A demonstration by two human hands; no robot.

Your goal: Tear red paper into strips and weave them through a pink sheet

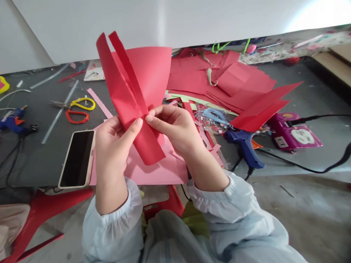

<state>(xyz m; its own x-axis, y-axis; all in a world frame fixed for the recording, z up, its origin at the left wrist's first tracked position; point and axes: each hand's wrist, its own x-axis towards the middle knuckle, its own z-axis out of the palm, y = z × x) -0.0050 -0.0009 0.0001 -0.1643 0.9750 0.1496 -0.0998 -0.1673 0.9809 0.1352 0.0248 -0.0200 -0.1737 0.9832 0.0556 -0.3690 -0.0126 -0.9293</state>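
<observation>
A curled sheet of red paper (pixel 153 69) is held up above the table, with a folded strip running along its overlapping edges. My left hand (pixel 113 142) is closed on its left side, thumb flat on the front and fingers behind. At the middle of the strip, my right hand (pixel 175 128) pinches the paper between thumb and fingertips. Both thumbs nearly meet there. Beneath the hands lies pink paper (pixel 161 173). A phone (pixel 78 159) with a dark screen rests beside my left wrist.
Scissors (pixel 76 106) with yellow and red handles lie left. Many red sheets (pixel 219 80) spread over the back right. A blue glue gun (pixel 244 146) and a purple power socket (pixel 293 133) are at right; another glue gun (pixel 13 120) lies far left. A white panel (pixel 137 22) stands behind.
</observation>
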